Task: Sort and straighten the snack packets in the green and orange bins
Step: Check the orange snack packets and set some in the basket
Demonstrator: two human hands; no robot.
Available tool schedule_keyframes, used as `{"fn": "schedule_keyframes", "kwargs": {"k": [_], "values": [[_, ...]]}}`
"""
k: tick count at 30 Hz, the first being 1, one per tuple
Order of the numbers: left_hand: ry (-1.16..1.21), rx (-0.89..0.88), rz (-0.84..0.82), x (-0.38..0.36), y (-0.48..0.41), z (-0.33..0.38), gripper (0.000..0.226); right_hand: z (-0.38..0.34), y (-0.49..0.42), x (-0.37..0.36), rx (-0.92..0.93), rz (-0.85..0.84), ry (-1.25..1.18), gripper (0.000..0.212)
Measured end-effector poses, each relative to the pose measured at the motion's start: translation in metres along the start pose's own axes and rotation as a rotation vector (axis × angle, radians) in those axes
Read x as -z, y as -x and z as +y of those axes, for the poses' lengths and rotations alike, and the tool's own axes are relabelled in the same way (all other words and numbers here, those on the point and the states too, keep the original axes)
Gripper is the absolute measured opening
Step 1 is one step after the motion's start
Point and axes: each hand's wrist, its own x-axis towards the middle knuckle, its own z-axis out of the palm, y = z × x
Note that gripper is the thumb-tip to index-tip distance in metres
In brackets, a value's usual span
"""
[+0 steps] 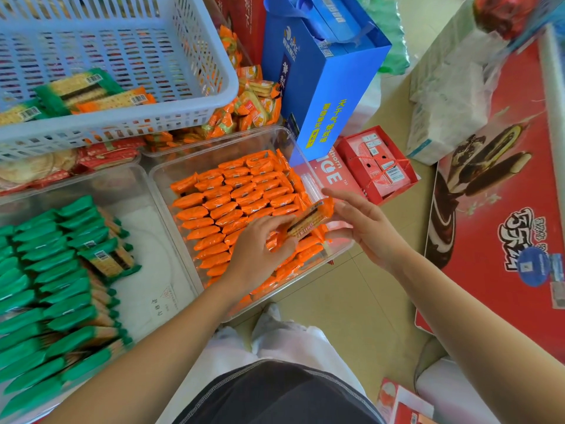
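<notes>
A clear bin (159, 179) holds rows of orange snack packets (232, 197) standing on edge. My left hand (260, 249) reaches over its right side and pinches one orange packet (308, 221) lying face up, its biscuits showing. My right hand (363, 228) is beside that packet's far end with its fingers straight, touching or nearly touching it. To the left a second clear bin (146, 240) holds green packets (46, 286) in rows, with one green packet (107, 258) lying flat on top.
A pale blue mesh basket (189, 96) at the top left holds a few green and orange packets. Behind the bins lie more snacks. A blue gift bag (324, 87), red cartons (379, 163) and a large red box (504, 224) stand on the floor at right.
</notes>
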Motion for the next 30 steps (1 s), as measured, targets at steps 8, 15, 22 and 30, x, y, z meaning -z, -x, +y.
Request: {"fn": "schedule_keyframes", "kwargs": {"k": [8,15,22,30], "values": [[0.649,0.471,-0.148,0.000,-0.003,0.013,0.043,0.004,-0.003,0.002,-0.023,0.109,-0.059,0.016],[0.536,0.353,-0.092,-0.001,-0.003,0.008,0.025,0.006,-0.009,0.004,-0.188,0.130,-0.049,0.035],[0.045,-0.006,-0.016,-0.017,0.002,-0.004,0.052,0.001,-0.010,0.017,-0.097,0.059,0.224,0.035],[-0.496,-0.140,-0.406,-0.030,0.016,-0.038,0.073,-0.008,-0.017,0.036,0.094,-0.230,0.790,0.026]]}}
